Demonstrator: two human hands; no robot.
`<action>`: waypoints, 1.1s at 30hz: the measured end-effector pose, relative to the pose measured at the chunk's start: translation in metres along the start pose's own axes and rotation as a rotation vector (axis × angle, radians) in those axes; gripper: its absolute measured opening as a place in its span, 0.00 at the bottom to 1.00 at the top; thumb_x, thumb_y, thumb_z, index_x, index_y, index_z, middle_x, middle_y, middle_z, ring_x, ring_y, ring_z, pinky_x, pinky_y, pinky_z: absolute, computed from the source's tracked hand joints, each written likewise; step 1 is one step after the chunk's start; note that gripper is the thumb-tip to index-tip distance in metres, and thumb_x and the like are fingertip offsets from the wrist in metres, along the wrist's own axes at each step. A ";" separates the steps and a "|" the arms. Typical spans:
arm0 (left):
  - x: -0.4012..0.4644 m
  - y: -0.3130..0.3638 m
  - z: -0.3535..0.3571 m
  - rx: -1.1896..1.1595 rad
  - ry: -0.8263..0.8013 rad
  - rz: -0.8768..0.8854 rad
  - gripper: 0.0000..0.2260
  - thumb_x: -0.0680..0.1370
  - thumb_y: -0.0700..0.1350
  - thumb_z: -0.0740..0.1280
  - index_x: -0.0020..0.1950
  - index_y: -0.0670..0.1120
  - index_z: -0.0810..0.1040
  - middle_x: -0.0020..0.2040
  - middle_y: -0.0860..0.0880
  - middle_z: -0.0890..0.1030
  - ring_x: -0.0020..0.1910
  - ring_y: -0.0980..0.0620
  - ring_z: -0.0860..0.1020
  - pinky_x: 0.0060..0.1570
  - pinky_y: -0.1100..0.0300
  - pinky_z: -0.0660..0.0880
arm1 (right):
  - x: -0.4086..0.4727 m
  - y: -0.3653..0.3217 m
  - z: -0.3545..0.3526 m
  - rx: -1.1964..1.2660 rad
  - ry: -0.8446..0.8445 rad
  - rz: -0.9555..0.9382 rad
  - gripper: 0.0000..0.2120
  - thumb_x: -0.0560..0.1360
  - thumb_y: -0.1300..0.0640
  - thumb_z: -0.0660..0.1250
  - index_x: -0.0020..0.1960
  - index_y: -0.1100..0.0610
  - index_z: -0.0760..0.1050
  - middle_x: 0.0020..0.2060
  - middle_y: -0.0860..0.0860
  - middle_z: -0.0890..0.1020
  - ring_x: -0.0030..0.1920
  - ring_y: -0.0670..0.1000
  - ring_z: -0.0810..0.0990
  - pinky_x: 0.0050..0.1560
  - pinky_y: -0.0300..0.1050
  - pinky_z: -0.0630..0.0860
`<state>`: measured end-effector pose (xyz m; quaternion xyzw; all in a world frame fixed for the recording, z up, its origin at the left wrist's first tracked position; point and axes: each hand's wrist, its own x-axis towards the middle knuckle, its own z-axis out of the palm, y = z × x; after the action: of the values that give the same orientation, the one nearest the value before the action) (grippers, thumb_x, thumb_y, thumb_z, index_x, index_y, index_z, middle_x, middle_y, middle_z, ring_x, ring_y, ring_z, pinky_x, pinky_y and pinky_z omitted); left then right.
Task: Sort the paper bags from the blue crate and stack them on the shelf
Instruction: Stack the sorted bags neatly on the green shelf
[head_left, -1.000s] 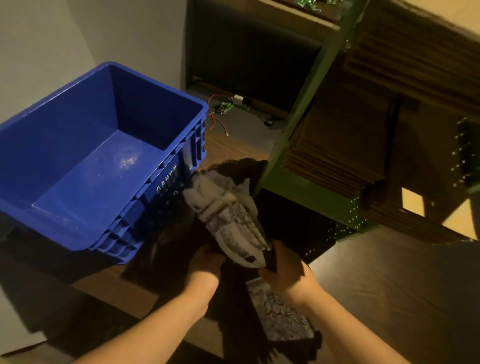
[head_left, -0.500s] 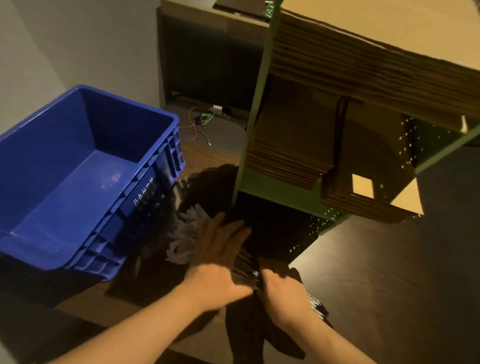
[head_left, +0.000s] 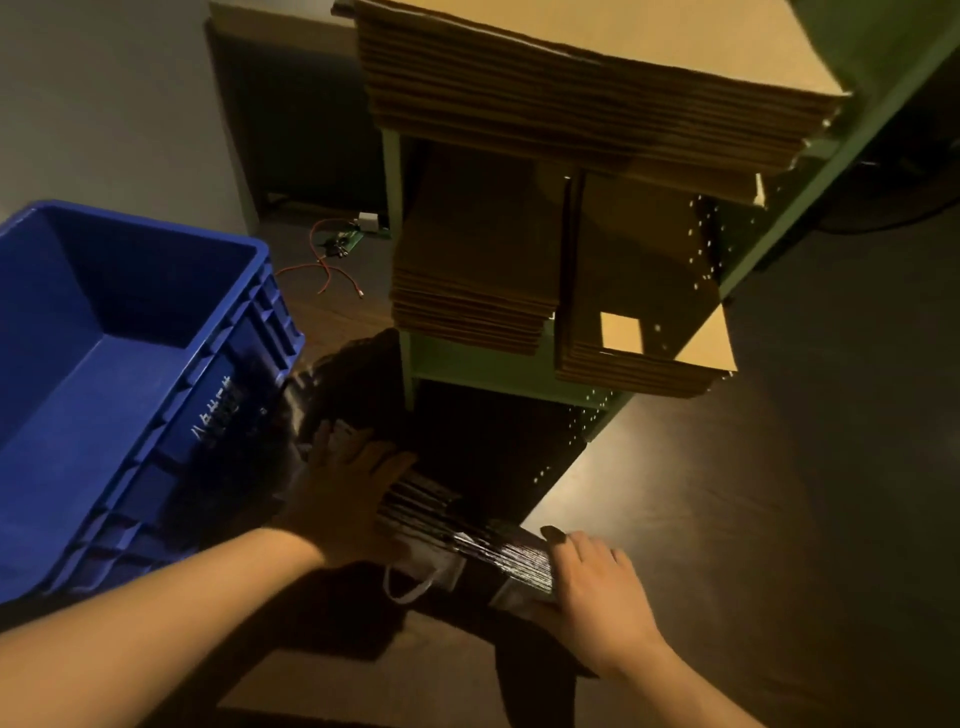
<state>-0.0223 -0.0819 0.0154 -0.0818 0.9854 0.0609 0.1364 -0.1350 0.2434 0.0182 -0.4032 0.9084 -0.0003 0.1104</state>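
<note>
One blue crate (head_left: 130, 374) is sitting beside one green shelf unit (head_left: 519, 364). Three stacks of brown paper bags (head_left: 571, 98) are showing on its levels, one stack of dark bags (head_left: 467, 525) below. Two hands are showing: left hand (head_left: 343, 493), right hand (head_left: 597, 592).

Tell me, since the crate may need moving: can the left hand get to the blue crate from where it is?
Probably yes: the left hand lies on the dark bags beside the blue crate, nothing between.

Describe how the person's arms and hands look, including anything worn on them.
Both forearms are bare up to the frame edge, with no sleeves showing. The left hand and right hand wear no gloves, and no watch, ring or bracelet shows on them. The dim light hides finer detail.
</note>
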 end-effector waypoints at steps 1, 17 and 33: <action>-0.002 -0.005 -0.002 -0.021 -0.002 -0.017 0.55 0.59 0.85 0.60 0.81 0.59 0.62 0.78 0.49 0.68 0.80 0.38 0.60 0.78 0.31 0.47 | -0.005 0.007 0.004 0.078 -0.016 0.036 0.35 0.68 0.26 0.66 0.65 0.49 0.71 0.52 0.46 0.79 0.50 0.52 0.80 0.49 0.47 0.77; -0.001 0.054 -0.003 0.057 -0.063 -0.001 0.50 0.61 0.75 0.51 0.79 0.53 0.66 0.77 0.48 0.69 0.80 0.40 0.60 0.76 0.32 0.35 | 0.011 -0.016 -0.009 0.029 -0.045 0.027 0.11 0.79 0.47 0.64 0.59 0.48 0.74 0.51 0.48 0.81 0.49 0.54 0.79 0.42 0.48 0.70; -0.009 0.049 0.010 0.061 0.034 -0.019 0.37 0.56 0.78 0.59 0.53 0.55 0.82 0.44 0.53 0.84 0.41 0.47 0.84 0.41 0.46 0.81 | -0.014 0.020 -0.002 0.133 0.033 0.053 0.30 0.69 0.29 0.66 0.68 0.39 0.68 0.60 0.36 0.76 0.61 0.44 0.74 0.68 0.47 0.66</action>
<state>-0.0198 -0.0310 0.0130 -0.0882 0.9881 0.0283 0.1228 -0.1411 0.2667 0.0213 -0.3708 0.9184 -0.0644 0.1222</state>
